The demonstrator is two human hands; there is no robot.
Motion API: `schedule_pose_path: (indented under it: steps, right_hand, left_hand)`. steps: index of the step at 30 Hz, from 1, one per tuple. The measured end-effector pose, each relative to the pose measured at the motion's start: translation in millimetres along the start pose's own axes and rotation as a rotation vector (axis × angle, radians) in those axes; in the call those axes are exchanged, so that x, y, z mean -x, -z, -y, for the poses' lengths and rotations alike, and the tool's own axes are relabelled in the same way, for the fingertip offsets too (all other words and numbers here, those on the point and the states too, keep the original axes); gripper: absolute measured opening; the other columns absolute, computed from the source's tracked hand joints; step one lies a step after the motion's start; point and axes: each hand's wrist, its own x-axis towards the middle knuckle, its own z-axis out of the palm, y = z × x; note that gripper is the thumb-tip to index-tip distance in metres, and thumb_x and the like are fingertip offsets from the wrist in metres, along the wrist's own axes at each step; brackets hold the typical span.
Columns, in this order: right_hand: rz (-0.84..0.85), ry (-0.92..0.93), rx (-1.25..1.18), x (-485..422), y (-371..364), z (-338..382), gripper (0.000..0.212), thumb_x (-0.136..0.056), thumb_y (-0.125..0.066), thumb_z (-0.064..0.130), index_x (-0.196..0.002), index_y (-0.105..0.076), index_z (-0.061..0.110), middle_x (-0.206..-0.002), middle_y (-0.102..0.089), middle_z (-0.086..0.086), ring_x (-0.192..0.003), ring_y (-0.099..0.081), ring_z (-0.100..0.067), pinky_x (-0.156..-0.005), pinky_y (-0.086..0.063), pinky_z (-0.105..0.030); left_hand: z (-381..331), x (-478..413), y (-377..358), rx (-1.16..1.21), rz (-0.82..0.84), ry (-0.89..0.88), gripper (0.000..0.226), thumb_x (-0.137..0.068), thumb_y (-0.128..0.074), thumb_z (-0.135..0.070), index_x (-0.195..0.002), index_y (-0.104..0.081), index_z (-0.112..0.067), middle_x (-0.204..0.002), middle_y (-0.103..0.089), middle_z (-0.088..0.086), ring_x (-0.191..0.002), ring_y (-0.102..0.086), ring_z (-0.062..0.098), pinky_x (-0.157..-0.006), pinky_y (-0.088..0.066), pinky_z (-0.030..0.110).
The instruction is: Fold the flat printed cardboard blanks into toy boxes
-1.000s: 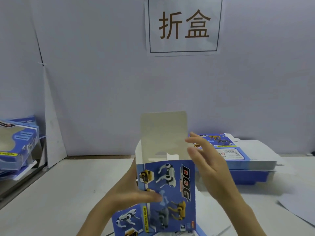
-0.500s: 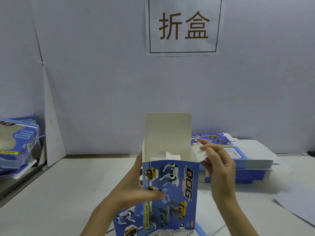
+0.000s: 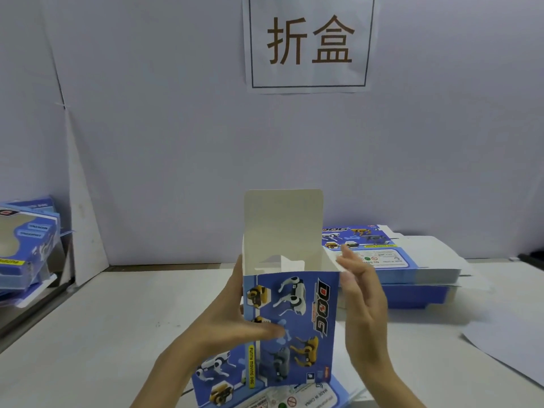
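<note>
Toy box [image 3: 306,307]: blue, upright, bottom unclear

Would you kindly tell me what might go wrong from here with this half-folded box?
The left hand grips the box, thumb on its front; squeezing may dent the panel. The lid flap stands upright and untucked; a skewed tuck could crease it. The open right hand is beside its right wall; a push could skew it.

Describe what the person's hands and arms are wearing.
Nothing is worn. The left hand and right hand are bare: no gloves, rings or watch visible. The left forearm and right forearm are bare too, with no sleeve in view.
</note>
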Motion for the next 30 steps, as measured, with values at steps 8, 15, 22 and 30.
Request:
schedule_pose_path:
  steps: [8,15,22,30]
  right_hand:
    - [0.336,0.192,0.274,-10,15,4,0.032,-0.084,-0.058,0.043,-0.116,-0.055,0.041,-0.129,-0.048,0.041,-0.131,-0.041,0.004,-0.079,-0.058,-0.024]
    - [0.329,0.153,0.213,-6,15,6,0.041,-0.079,-0.055,0.068,-0.119,-0.053,0.061,-0.129,-0.053,0.035,-0.129,-0.045,0.000,-0.069,-0.059,-0.024]
    - [0.305,0.124,0.204,-4,14,6,0.039,-0.077,-0.051,0.074,-0.115,-0.056,0.062,-0.121,-0.057,0.037,-0.121,-0.053,-0.002,-0.060,-0.058,-0.020]
    - [0.255,0.077,0.149,3,9,-1,0.029,-0.091,-0.048,0.037,-0.118,-0.056,0.044,-0.103,-0.070,0.019,-0.102,-0.067,-0.008,-0.061,-0.059,-0.028]
  left_hand:
    - [-40,13,34,-0.313,-0.476,-0.323,0.055,-0.088,-0.047,-0.054,-0.140,-0.031,-0.048,-0.141,-0.036,-0.038,-0.132,-0.035,-0.011,-0.101,-0.033,0.019]
    - [-32,16,41,-0.781,-0.624,-0.564,0.036,-0.098,-0.042,-0.041,-0.115,-0.063,-0.018,-0.129,-0.053,0.009,-0.114,-0.044,-0.001,-0.092,-0.047,0.018]
    - [9,21,-8,-0.534,-0.890,-0.476,0.024,-0.091,-0.057,-0.010,-0.114,-0.063,-0.006,-0.117,-0.054,0.003,-0.107,-0.049,0.002,-0.095,-0.040,0.007]
    - [18,37,-36,-0.036,-0.553,-0.223,0.069,-0.082,-0.055,-0.057,-0.144,-0.028,-0.045,-0.146,-0.032,-0.028,-0.136,-0.036,0.001,-0.107,-0.037,0.023]
